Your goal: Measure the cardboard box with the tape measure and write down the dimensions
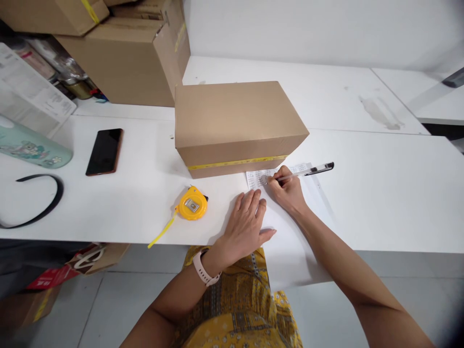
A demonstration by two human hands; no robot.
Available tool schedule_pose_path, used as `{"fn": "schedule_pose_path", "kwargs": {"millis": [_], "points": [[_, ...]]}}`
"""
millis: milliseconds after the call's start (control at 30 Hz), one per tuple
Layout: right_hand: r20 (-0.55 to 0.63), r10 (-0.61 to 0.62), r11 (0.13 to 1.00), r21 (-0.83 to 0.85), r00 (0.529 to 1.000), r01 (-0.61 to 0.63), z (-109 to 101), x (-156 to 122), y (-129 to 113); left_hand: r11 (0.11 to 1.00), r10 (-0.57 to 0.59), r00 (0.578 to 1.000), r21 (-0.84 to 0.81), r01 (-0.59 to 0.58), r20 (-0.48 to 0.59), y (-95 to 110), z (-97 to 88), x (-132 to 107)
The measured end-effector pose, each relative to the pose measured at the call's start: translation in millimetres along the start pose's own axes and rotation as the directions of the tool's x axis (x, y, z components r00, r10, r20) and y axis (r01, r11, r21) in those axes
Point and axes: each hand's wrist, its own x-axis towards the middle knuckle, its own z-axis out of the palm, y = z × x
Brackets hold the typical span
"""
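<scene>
My right hand (288,192) grips a pen (308,171), its tip down on a sheet of paper (297,246) with handwriting along its top part. The sheet hangs over the table's front edge. Flat on the paper's left side lies my left hand (244,220), fingers stretched out and nothing held. Just beyond both hands stands a closed cardboard box (235,113) with yellow tape along its front; it partly covers the top of the paper or sits right against it, I cannot tell which. A yellow tape measure (193,203) rests to the left of my left hand.
A black phone (105,152), a mint-green bottle (34,145) and a black curved band (54,198) lie on the white table (380,193) at left. Larger cardboard boxes (123,60) are stacked at the back left. A white wall (319,34) rises behind.
</scene>
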Motion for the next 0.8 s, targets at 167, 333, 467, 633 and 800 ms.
{"fn": "schedule_pose_path", "kwargs": {"millis": [167, 333, 467, 633, 800], "points": [[-0.014, 0.002, 1.0, 0.014, 1.0, -0.002, 0.4, 0.8, 1.8, 1.0, -0.001, 1.0, 0.012, 0.001, 0.001, 0.6, -0.5, -0.2], [-0.007, -0.013, 1.0, 0.008, 1.0, 0.013, 1.0, 0.5, 0.9, 1.0, -0.002, 1.0, 0.019, 0.002, 0.007, 1.4, -0.5, 0.3], [-0.003, -0.004, 1.0, 0.024, 1.0, 0.004, 0.5, -0.2, 2.4, 1.0, -0.005, 1.0, 0.015, 0.005, 0.018, 1.7, -1.9, -0.3], [-0.026, -0.004, 1.0, 0.011, 1.0, 0.004, 2.5, 0.8, 3.4, 1.0, -0.007, 1.0, 0.004, 0.007, 0.018, 0.4, -1.7, 0.3], [-0.184, -0.082, 0.997, -0.009, 0.979, 0.082, -15.9, 0.8, 2.4, 0.999, 0.002, 0.999, -0.038, -0.003, -0.042, 0.2, -3.7, 0.2]]}}
